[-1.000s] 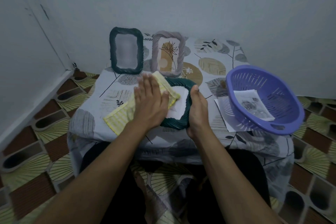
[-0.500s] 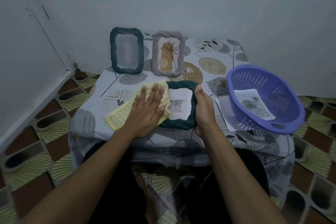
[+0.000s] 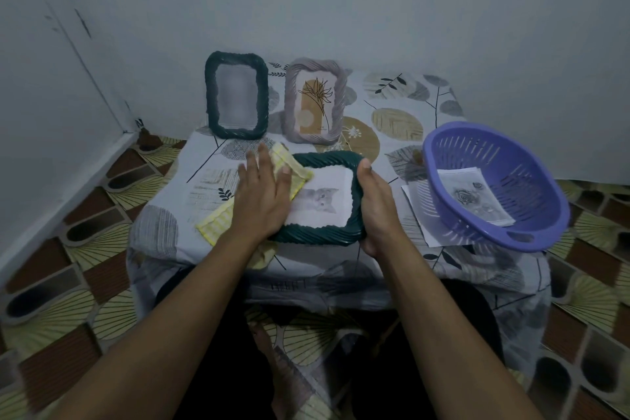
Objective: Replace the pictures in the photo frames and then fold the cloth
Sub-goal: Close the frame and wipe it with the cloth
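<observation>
A dark green photo frame (image 3: 320, 235) lies flat at the table's front, showing a grey kitten picture (image 3: 320, 198). My right hand (image 3: 375, 204) grips its right edge, thumb on the rim. My left hand (image 3: 262, 194) lies flat with straight fingers on a yellow striped cloth (image 3: 218, 222), pressing it onto the frame's left side. Behind stand a second dark green frame (image 3: 237, 99) with a pale blurred picture and a grey frame (image 3: 315, 100) with a flower drawing.
A purple slotted basket (image 3: 531, 225) sits at the right on a loose sheet (image 3: 414, 201), holding a rose print (image 3: 477, 198). The low table (image 3: 392, 119) wears a leaf-patterned cover. Walls close in behind and to the left. My legs are under the front edge.
My left hand has slid the cloth leftward off the picture, uncovering the kitten. My right hand has stayed on the frame's right edge.
</observation>
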The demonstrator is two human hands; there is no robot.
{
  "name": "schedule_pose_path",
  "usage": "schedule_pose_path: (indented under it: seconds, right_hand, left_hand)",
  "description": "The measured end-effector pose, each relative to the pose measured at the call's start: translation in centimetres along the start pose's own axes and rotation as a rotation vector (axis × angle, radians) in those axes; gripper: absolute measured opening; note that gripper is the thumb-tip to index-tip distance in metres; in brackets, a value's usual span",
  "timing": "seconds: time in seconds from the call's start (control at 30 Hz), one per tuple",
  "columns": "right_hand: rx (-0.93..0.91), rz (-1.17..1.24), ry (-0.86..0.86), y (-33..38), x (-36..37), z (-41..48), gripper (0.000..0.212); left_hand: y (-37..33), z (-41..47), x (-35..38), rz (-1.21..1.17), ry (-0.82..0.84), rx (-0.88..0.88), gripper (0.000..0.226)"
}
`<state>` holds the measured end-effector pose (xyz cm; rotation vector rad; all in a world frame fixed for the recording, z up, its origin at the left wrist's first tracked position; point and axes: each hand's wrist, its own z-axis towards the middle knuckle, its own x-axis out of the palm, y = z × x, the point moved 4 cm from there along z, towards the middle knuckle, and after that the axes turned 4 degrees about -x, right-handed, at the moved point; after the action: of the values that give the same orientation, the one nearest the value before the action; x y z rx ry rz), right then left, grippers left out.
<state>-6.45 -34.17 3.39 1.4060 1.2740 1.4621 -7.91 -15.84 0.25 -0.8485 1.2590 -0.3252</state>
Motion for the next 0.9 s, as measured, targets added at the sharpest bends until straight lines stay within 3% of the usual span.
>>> schedule_pose_path:
  seconds: [0.13,0.3,0.43,0.53,0.67,0.9]
  right_hand:
    - [-0.009,-0.001,0.021,-0.2,0.7,-0.2,0.05]
    - [-0.011,-0.013,-0.026,-0.2,0.0,-0.1,0.044]
    - [-0.042,-0.05,-0.077,0.0,-0.7,0.3,0.042]
    - [-0.052,-0.013,-0.127,-0.3,-0.6,0.4,0.045]
    - [-0.084,0.03,-0.174,-0.4,-0.7,0.6,0.04]
    - [-0.164,0.243,-0.287,-1.3,0.3,0.3,0.031]
  left_hand:
    - [-2.1,-1.3,1.1,0.257,0.016,0.148,0.075]
    - [-3.9,-4.1,3.5,0.266,0.181,0.478,0.062]
    - [-4.0,-5.1,4.0,0.306,0.176,0.663,0.054]
    - [-3.2,-4.3,3.6,0.318,0.117,0.567,0.056]
    - [-1.0,-2.6,3.5,0.218,0.05,0.223,0.061]
    - [-2.4,-3.5,2.3,-0.382,-0.104,-0.1,0.065]
